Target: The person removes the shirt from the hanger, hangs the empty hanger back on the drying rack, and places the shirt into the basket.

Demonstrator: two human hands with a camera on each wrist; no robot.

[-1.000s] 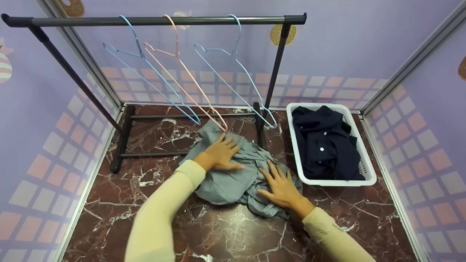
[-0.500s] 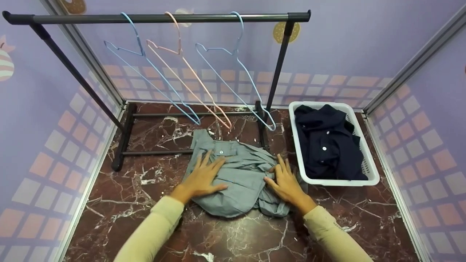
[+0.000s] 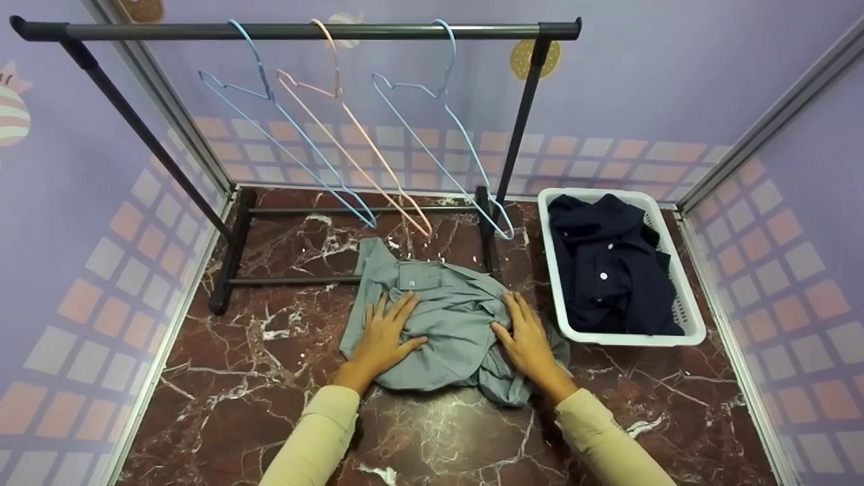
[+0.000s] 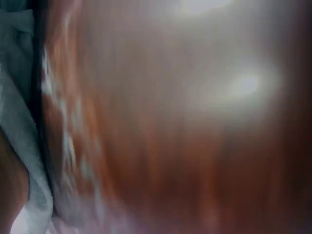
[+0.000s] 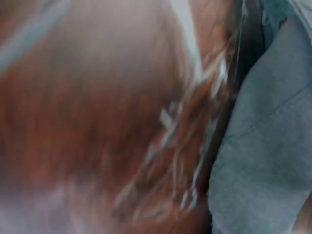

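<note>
A crumpled grey-green shirt [image 3: 449,317] lies on the dark red marbled surface, a buttoned pocket showing near its far edge. On its left part rests the left hand [image 3: 386,337], fingers spread and pointing away. The right hand [image 3: 526,335] lies on the shirt's right side with its fingers extended. In the left wrist view only a strip of the shirt [image 4: 22,112] shows at the left edge, beside a blurred surface. The right wrist view catches a stitched fold of the shirt [image 5: 268,141].
A black clothes rack [image 3: 398,32] stands behind the shirt. From its bar hang a blue hanger [image 3: 304,135], a pink hanger [image 3: 368,140] and another blue hanger [image 3: 464,131]. At right, a white basket [image 3: 563,304] holds dark navy clothing [image 3: 611,263]. Patterned walls enclose the sides.
The left hand has drawn back toward the body, then shifted slightly right. The shirt's far part now lies flatter, its pocket uncovered. The right hand has moved only a little.
</note>
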